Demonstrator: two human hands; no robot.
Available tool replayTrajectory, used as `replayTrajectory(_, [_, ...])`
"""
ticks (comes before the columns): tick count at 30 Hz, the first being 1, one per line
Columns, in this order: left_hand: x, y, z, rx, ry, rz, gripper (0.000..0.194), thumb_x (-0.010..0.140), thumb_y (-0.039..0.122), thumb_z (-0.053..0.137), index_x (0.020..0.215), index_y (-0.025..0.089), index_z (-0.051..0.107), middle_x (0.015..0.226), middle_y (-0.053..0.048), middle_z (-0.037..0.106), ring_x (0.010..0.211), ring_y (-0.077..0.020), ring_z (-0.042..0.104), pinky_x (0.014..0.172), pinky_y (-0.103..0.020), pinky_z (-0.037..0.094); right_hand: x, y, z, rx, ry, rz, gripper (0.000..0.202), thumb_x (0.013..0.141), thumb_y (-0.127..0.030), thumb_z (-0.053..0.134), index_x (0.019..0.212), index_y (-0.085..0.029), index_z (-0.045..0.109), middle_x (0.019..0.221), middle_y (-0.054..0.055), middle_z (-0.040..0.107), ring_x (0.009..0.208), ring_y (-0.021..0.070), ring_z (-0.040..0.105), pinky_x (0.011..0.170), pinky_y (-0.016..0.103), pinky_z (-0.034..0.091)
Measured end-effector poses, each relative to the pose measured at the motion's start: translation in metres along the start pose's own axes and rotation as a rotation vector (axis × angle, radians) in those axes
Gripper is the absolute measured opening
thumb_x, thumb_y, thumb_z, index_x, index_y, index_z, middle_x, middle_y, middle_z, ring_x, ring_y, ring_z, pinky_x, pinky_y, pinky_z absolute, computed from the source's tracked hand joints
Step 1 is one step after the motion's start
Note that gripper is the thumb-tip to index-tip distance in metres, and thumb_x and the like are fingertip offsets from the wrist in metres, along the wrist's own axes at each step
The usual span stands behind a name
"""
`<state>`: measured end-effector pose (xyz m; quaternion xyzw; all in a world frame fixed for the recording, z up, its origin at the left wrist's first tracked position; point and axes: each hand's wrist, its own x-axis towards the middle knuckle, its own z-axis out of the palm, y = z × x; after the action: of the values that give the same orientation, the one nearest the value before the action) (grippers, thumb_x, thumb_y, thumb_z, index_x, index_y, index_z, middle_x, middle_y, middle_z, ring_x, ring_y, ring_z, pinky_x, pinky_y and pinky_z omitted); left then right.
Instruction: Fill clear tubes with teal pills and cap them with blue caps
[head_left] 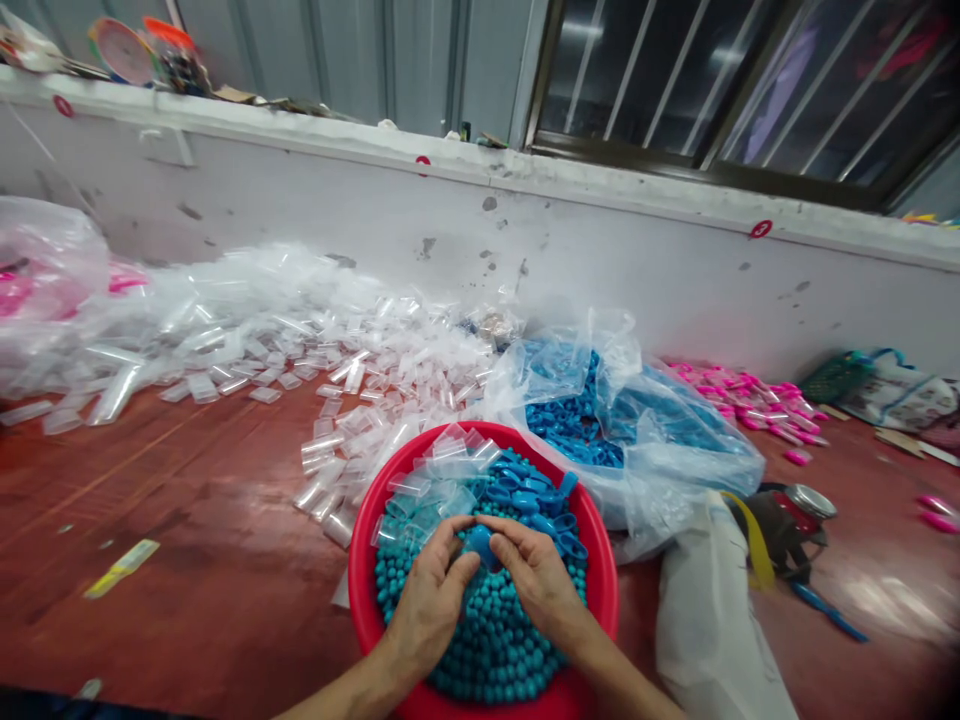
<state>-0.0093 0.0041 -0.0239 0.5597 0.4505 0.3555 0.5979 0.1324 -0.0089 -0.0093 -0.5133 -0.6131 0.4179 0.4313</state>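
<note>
A red basin (607, 590) stands at the front middle, filled with teal beads (487, 640). Clear plastic pieces (412, 484) lie on the beads at its back left, and blue plastic parts (525, 490) at its back right. Over the beads, my left hand (435, 585) and my right hand (534, 570) meet at the fingertips. Between them is a rounded blue piece (480, 545), pinched by the fingers of both hands. Its details are blurred.
Many clear plastic pieces (262, 340) are heaped along the wall at the left. Behind the basin on the right sits a plastic bag of blue parts (675, 420). Pink pieces (742, 395), a metal-lidded jar (810, 503) and a white sack (705, 600) are further right.
</note>
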Motion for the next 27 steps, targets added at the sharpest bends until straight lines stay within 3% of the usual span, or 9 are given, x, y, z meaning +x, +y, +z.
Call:
replayTrajectory(4, [0.001,0.002,-0.001,-0.021,-0.092,0.032,0.038,0.074,0.025,0.049,0.112,0.022,0.044,0.082,0.000,0.052,0.062,-0.0108,0.045,0.050,-0.020,0.038,-0.003,0.000,0.000,-0.075,0.043,0.009,0.031,0.088,-0.036,0.039,0.109,-0.021,0.057,0.072,0.000,0.059,0.057,0.0121,0.050,0.055,0.023,0.041])
replayTrajectory(7, [0.001,0.006,-0.004,-0.028,-0.165,0.021,0.039,0.073,0.023,0.048,0.111,0.022,0.042,0.088,0.000,0.050,0.055,-0.0075,0.043,0.043,-0.018,0.036,-0.004,-0.001,-0.004,-0.127,0.005,-0.027,0.028,0.089,-0.035,0.039,0.105,-0.022,0.056,0.071,-0.001,0.055,0.058,0.0112,0.047,0.057,0.023,0.038])
replayTrajectory(10, [0.002,0.010,-0.005,-0.082,-0.203,-0.061,0.039,0.072,0.024,0.048,0.110,0.021,0.039,0.079,0.002,0.046,0.046,-0.0042,0.039,0.037,-0.016,0.033,-0.004,0.001,-0.006,-0.045,-0.068,0.008,0.025,0.089,-0.035,0.037,0.100,-0.020,0.055,0.066,-0.003,0.049,0.057,0.0104,0.045,0.055,0.022,0.037])
replayTrajectory(21, [-0.003,0.014,-0.002,-0.072,-0.159,-0.079,0.048,0.072,0.025,0.047,0.118,0.020,0.035,0.080,0.002,0.046,0.046,-0.0035,0.039,0.037,-0.016,0.033,-0.008,0.013,0.005,0.040,0.047,0.106,0.023,0.088,-0.040,0.038,0.092,-0.020,0.050,0.055,-0.008,0.034,0.041,0.0070,0.033,0.038,0.019,0.027])
replayTrajectory(24, [-0.003,0.013,-0.003,-0.031,-0.154,-0.088,0.049,0.072,0.025,0.047,0.119,0.020,0.036,0.084,0.000,0.050,0.044,-0.0040,0.039,0.037,-0.017,0.034,-0.008,0.012,0.007,-0.012,0.028,0.099,0.025,0.088,-0.039,0.037,0.096,-0.020,0.050,0.055,-0.007,0.037,0.040,0.0077,0.037,0.038,0.019,0.030])
replayTrajectory(27, [-0.004,0.014,-0.001,0.019,-0.097,-0.015,0.040,0.072,0.024,0.049,0.112,0.020,0.046,0.086,-0.001,0.055,0.052,-0.0082,0.046,0.046,-0.021,0.040,-0.010,0.005,0.004,-0.177,0.006,-0.028,0.024,0.089,-0.034,0.036,0.093,-0.020,0.055,0.060,-0.004,0.048,0.050,0.0100,0.047,0.048,0.021,0.038])
